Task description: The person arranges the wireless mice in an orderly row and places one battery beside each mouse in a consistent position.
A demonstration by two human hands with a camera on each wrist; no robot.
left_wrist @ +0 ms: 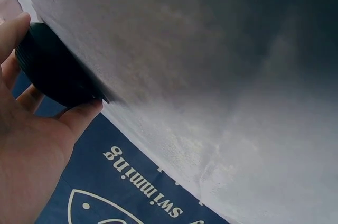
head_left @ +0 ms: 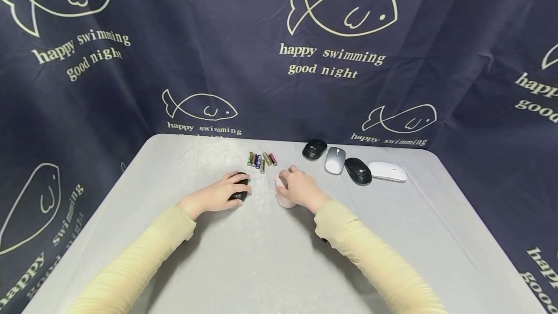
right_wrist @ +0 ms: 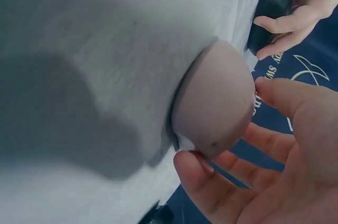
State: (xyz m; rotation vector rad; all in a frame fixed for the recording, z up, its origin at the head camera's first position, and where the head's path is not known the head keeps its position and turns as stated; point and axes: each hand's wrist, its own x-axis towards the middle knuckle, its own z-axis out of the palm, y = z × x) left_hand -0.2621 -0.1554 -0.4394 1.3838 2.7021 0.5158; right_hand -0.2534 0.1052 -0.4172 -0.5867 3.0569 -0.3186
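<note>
- Currently, L hand [head_left: 220, 194] grips black mouse [left_wrist: 53, 68] on table [head_left: 261, 256], fingers part-curled; long axis roughly near-to-far.
- R hand [head_left: 301, 190], likewise curled, pinches pink mouse [right_wrist: 214, 97] nearby; similar axis, far end slightly L.
- Backdrop cloth [head_left: 253, 38] reads "happy swimming good night".

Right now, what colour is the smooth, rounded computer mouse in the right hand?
The smooth, rounded mouse is pink, showing best in the right wrist view.
</note>
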